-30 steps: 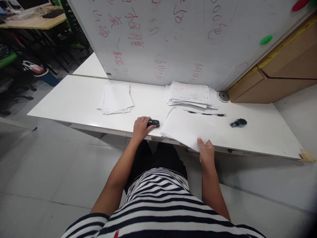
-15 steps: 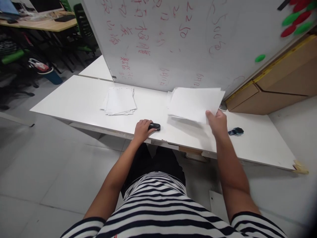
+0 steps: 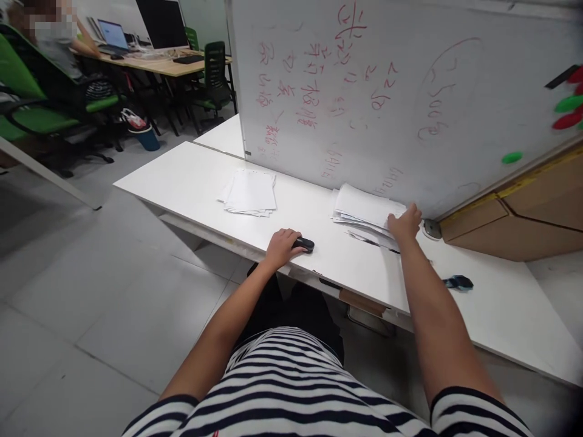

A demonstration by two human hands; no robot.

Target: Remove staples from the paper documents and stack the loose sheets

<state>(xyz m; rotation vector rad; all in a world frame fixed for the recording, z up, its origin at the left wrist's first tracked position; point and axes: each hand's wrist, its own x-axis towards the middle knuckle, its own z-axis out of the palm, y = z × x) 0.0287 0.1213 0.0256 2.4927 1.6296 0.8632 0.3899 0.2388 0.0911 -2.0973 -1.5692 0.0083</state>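
My left hand (image 3: 281, 246) lies curled over a small black stapler (image 3: 303, 244) near the front edge of the white table (image 3: 182, 182). My right hand (image 3: 404, 222) reaches to the far side and rests on the right corner of a stack of papers (image 3: 364, 209) below the whiteboard, its fingers closed on the top sheets. A black pen (image 3: 371, 241) lies just in front of that stack. A second, smaller stack of white sheets (image 3: 250, 193) sits to the left, untouched.
A whiteboard (image 3: 387, 91) with red writing and coloured magnets stands along the table's back edge. A small dark blue object (image 3: 458, 282) lies to the right. Wooden cabinets (image 3: 523, 212) are at the right. A person sits at a far desk (image 3: 150, 60) with monitors and green chairs.
My right hand carried a white sheet from the table's front edge up and onto the right stack, where it now rests. My left hand stayed on the stapler. The view tilted up.
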